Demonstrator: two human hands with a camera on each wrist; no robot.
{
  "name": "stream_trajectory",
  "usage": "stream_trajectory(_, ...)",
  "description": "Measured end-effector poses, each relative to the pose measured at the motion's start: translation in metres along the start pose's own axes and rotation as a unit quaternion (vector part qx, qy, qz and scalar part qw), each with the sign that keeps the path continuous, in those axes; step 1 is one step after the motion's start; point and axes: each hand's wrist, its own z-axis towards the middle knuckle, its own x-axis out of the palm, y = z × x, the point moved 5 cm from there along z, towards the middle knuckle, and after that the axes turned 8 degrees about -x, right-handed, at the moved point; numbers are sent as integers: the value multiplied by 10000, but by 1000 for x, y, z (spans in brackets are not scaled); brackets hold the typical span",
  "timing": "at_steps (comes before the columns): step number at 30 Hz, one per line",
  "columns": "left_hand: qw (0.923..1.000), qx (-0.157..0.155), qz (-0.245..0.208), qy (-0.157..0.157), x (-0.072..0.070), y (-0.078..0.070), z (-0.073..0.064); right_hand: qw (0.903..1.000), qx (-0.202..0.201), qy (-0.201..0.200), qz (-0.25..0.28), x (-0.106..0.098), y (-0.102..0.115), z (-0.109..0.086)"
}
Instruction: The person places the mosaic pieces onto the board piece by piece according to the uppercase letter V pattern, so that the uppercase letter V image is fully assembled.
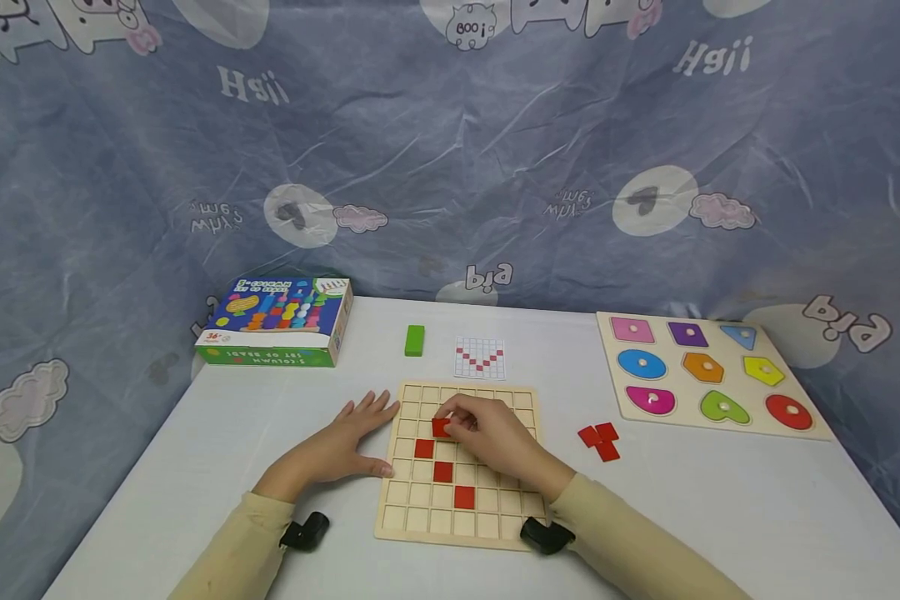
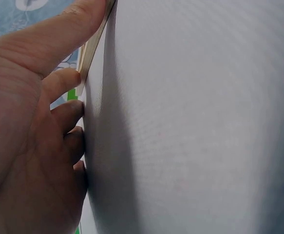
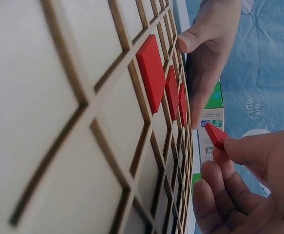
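My right hand [image 1: 498, 437] pinches a square red tile [image 1: 440, 427] between thumb and fingertips, over the upper left part of a wooden grid board [image 1: 412, 517]. In the right wrist view the held tile [image 3: 215, 136] is tilted and raised off the board. Three more red tiles lie in grid cells in a diagonal line: an upper tile [image 1: 423, 448], a middle tile [image 1: 442, 472] and a lower tile [image 1: 464, 497]. With fingers spread on the table, my left hand [image 1: 337, 448] has its thumb and a fingertip at the board's left edge.
Right of the board lie three loose red tiles [image 1: 607, 451]. Behind it are a small card [image 1: 480, 358] printed with a red V on a grid and a green block [image 1: 415, 340]. A bead-set box [image 1: 270, 325] stands back left; a shape puzzle board [image 1: 690, 421] lies at the right.
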Motion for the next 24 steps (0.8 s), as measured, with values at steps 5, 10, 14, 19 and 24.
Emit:
stream_trajectory(5,10000,3,-10,2,0,0,-1,9999,-107,112,47,9,3,10)
stream_trajectory(10,10000,41,4,-6,0,1,-1,9995,-124,273,57,19,5,19)
stream_trajectory(14,10000,55,-9,-14,-1,1,0,9992,-155,368,-66,25,7,25)
stream_trajectory(19,10000,72,-23,-12,-1,2,0,9987,-124,394,-284,29,9,31)
stream_trajectory(24,10000,91,-36,0,0,2,1,9983,-29,496,-291,32,10,35)
